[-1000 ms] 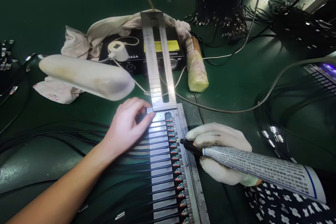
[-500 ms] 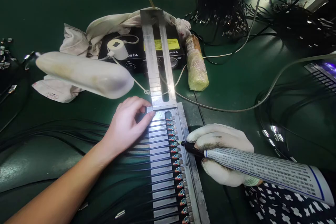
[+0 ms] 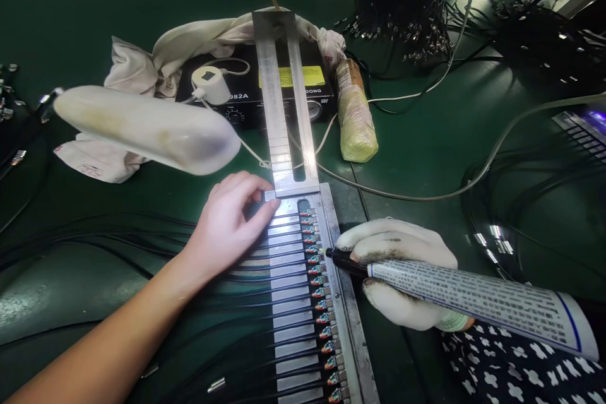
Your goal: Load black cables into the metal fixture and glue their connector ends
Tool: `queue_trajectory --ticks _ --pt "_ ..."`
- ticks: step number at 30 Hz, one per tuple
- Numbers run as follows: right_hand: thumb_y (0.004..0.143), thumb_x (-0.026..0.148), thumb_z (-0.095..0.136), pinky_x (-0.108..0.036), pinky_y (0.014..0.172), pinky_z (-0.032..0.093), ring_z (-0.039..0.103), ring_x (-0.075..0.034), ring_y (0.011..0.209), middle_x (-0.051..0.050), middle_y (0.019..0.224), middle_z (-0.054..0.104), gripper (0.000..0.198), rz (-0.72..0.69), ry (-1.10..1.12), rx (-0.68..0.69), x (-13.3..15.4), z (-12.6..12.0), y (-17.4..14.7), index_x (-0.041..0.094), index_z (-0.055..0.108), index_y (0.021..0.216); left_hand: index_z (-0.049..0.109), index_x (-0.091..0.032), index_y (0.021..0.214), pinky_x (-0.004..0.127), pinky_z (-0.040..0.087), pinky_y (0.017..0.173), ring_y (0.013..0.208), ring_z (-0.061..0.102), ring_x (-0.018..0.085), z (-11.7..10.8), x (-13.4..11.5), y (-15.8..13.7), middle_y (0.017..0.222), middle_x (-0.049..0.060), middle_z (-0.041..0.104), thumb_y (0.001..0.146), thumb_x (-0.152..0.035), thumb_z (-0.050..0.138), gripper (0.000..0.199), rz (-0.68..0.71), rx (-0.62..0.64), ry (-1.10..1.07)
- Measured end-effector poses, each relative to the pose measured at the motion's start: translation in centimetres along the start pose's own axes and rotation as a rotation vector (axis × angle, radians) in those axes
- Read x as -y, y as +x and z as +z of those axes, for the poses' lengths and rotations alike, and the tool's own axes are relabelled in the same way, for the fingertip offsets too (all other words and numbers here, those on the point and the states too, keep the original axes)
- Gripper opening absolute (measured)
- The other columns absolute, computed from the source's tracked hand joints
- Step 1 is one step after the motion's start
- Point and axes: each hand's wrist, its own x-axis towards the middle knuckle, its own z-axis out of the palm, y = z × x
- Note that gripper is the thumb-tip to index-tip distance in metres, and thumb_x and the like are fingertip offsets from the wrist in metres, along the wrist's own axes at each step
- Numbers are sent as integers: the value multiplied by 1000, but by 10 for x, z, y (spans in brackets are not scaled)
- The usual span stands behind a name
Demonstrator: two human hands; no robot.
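Observation:
My bare left hand [image 3: 231, 218] rests at the far left corner of a metal fixture [image 3: 291, 303], thumb and fingers closed on its edge. Across the fixture lie several black cables [image 3: 293, 293], side by side. Their ends carry small connectors [image 3: 323, 319] with coloured wires exposed, set in a row along the right side. In a white, stained glove, my right hand [image 3: 407, 252] grips a printed tube [image 3: 464, 297] that looks like a glue tube. Its black nozzle [image 3: 348, 262] points left, the tip close by the connectors; I cannot tell whether it touches them.
A slotted metal plate [image 3: 265, 82] extends behind the fixture, before a black control box [image 3: 222, 113]. A white elongated lamp-like object [image 3: 146, 129] hangs at left. A wrapped yellowish block [image 3: 357, 117] stands right. Cable bundles [image 3: 398, 12] lie behind, and a pale hose [image 3: 416, 199] crosses the table.
The nozzle tip has shifted slightly toward the far end of the connector row, with my right hand. My left hand keeps its place on the fixture. The view has tilted a little.

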Motion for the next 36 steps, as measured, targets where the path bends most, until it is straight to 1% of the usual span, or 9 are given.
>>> queue_trajectory --ticks 15,20,24,30,36 --pt "74 15 66 -26 80 62 72 -16 88 -7 97 73 19 0 9 4 -1 -1 -1 15 67 92 61 -19 94 30 39 78 83 51 15 1 0 0 86 1 55 92 -38 55 20 -13 -1 -1" --pt "73 13 63 -26 77 61 72 -17 88 -7 100 73 19 23 -50 -17 12 -6 -2 15 65 92 61 -18 93 30 39 78 83 51 15 1 0 0 85 1 55 91 -38 55 21 -21 -1 -9" --pt "72 11 61 -26 75 61 72 -17 87 -7 100 73 21 53 -40 -8 20 -6 -8 16 65 93 61 -18 93 30 39 78 82 51 15 1 0 0 86 2 56 91 -39 55 22 -18 1 -5" --pt "73 15 63 -26 75 62 73 -17 83 -7 94 73 18 29 -72 -2 14 0 -11 16 67 91 61 -18 93 30 39 78 82 51 15 0 -1 -1 85 2 56 91 -40 54 23 -17 -2 -3" --pt "74 17 65 -25 77 61 73 -16 84 -6 95 74 17 32 -51 -2 12 1 -9 15 67 90 61 -18 93 31 40 78 81 51 16 0 -1 0 85 3 56 91 -41 54 24 -14 0 -1"
